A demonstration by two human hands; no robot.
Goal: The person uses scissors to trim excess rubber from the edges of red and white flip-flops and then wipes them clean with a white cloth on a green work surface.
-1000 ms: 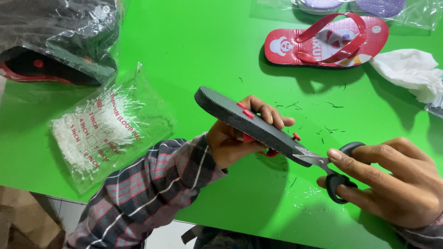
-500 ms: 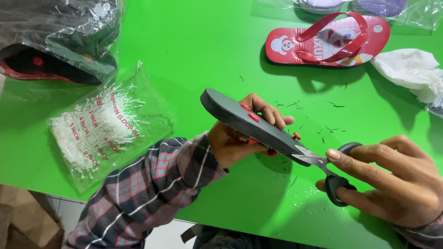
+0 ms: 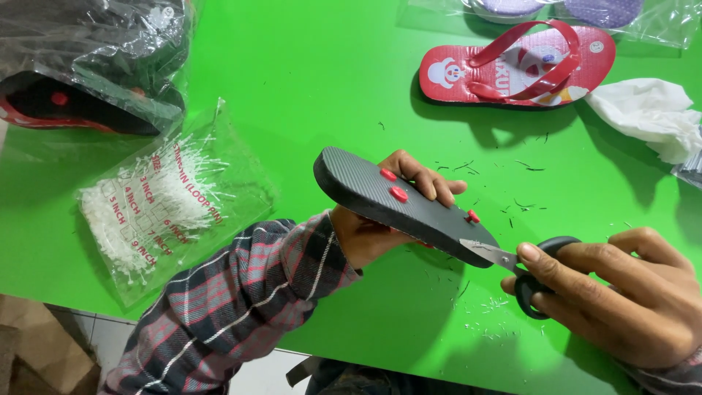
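While the left hand is gripping the upturned sandal, its long axis is pointing toward the scissors, which the right hand's fingers are clasping.

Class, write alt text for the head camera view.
A left hand holds a flip-flop sole-up while the right hand works scissors at its tip, above a green table.

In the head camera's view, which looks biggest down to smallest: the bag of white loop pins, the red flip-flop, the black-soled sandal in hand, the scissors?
1. Bag of white loop pins
2-3. Red flip-flop and black-soled sandal: alike, the sandal nearer the camera
4. Scissors, partly hidden by the right hand
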